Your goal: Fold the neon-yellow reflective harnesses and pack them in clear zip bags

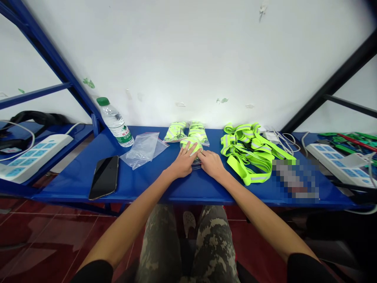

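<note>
A clear plastic bag with a neon-yellow reflective strap inside (193, 144) lies at the middle of the blue table. My left hand (183, 162) grips its left side, with the fingers spread over the top. At the bag's near right edge, my right hand (211, 163) has its fingers closed on the plastic; the fingertips are partly hidden. Two more filled bags sit just behind, one at the left (176, 131) and one at the right (198, 131). Flat empty plastic bags (144, 148) lie left of my hands. A loose heap of neon-yellow reflective straps (250, 153) is to the right.
On the blue table (153, 184) a water bottle with a green cap (116, 124) leans at the back left, and a black phone (104, 177) lies near the front edge. Power strips stand at the left (38, 155) and right (338, 163). A white wall rises behind.
</note>
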The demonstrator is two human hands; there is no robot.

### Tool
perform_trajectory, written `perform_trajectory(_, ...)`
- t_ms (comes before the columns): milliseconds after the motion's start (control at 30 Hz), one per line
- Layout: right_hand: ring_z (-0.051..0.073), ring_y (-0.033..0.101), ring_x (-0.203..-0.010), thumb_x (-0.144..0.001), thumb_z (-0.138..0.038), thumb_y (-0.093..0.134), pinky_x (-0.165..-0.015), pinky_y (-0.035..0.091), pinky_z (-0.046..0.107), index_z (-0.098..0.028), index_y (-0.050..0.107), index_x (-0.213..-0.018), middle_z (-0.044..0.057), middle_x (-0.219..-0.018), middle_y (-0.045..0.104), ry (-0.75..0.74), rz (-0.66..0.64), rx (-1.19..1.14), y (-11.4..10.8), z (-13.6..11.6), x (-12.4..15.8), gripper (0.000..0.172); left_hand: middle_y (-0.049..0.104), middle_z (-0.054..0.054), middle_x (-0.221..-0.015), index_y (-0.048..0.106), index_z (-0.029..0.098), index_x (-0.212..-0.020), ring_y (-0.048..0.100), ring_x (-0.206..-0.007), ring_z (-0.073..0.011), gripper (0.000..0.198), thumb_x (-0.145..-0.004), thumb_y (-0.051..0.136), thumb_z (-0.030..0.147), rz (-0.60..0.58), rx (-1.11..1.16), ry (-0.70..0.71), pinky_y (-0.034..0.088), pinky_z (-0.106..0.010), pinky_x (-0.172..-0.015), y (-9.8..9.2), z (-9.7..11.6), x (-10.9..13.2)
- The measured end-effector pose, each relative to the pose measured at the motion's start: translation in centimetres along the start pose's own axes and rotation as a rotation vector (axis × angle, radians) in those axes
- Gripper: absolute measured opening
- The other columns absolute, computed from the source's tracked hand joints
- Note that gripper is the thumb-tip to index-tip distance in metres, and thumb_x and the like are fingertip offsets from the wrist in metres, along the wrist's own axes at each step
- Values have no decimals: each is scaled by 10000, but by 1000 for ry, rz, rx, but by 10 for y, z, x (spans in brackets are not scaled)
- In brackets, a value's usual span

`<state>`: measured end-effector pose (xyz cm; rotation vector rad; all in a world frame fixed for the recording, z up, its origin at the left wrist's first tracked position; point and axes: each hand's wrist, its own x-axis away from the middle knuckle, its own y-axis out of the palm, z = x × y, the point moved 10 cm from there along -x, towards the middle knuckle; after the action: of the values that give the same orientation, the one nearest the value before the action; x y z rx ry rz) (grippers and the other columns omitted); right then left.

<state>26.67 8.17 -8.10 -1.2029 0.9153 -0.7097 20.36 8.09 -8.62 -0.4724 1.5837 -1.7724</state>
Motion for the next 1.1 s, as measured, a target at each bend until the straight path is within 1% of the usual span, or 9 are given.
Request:
perform_trajectory(167, 270, 577, -953, -889, -97, 470, -791, 417, 360, -149, 626, -1130, 144, -1035, 667, 9, 37, 15, -2, 1, 0, 291, 112, -114, -1645, 232, 169, -1547, -27, -1514, -326, 867, -714, 402, 2, 80, -42, -22, 219, -579, -1176, 2, -1, 2)
perform_trajectory(300, 261, 551, -943, -851, -82, 506, -812, 415, 352, -145, 620, -1087, 130, -1019, 654, -21, 60, -46, -1, 3, 5, 269, 104, -112, -1647, 220, 172, -1553, -31, -1512, -339, 817, -766, 405, 49, 66, -66, 15, 199, -580, -1178, 3, 2, 5)
perform_trajectory(400, 242, 533, -928, -860, -99, 502, -818, 426, 339, -166, 620, -1006, 101, -991, 630, -54, 106, -156, -3, 9, 15, 199, 80, -112, -1650, 192, 176, -1562, -39, -1511, -347, 777, -817, 399, 103, 37, -52, 9, 184, -594, -1173, 4, 5, 6)
perform_trajectory(500, 233, 518, -959, -868, -109, 503, -862, 440, 346, -173, 628, -999, 92, -1022, 613, -96, 171, -272, -11, 13, 28, 192, 55, -113, -1651, 167, 187, -1569, -28, -1509, -365, 756, -855, 416, 183, 4, -33, -30, 158, -614, -1167, 6, 6, 7)
perform_trajectory(633, 239, 516, -993, -861, -90, 502, -895, 457, 377, -166, 665, -971, 104, -1039, 619, -130, 239, -346, -20, 13, 42, 211, 31, -118, -1652, 138, 201, -1575, -31, -1503, -392, 802, -866, 486, 340, -15, -33, -55, 105, -624, -1167, 10, 10, 6)
perform_trajectory(800, 228, 550, -935, -890, -105, 483, -874, 473, 379, -162, 694, -946, 98, -991, 662, -142, 205, -351, -15, 12, 51, 226, 45, -107, -1653, 166, 222, -1572, -25, -1506, -386, 812, -888, 477, 528, -11, -31, -69, 63, -610, -1181, 14, 11, 5)
perform_trajectory(900, 222, 555, -912, -902, -105, 469, -870, 475, 373, -148, 697, -956, 97, -1015, 671, -138, 192, -332, -13, 14, 56, 239, 56, -93, -1654, 187, 249, -1567, 20, -1508, -376, 764, -922, 374, 611, -80, 9, -117, 71, -623, -1175, 17, 7, 3)
perform_trajectory(1000, 220, 550, -908, -908, -104, 459, -861, 478, 366, -139, 699, -947, 100, -1017, 662, -136, 198, -324, -14, 14, 59, 245, 162, -83, -1640, 286, 289, -1537, 129, -1496, -373, 619, -976, 269, 549, -126, -13, -124, 104, -659, -1149, 8, 6, -1)
perform_trajectory(1100, 226, 542, -910, -903, -108, 466, -838, 480, 367, -140, 699, -929, 105, -994, 646, -122, 204, -310, -16, 15, 59, 236, 446, -119, -1496, 532, 263, -1390, 355, -1393, -358, 476, -988, 304, 377, -44, -162, -54, 155, -633, -1138, -16, 13, -15)
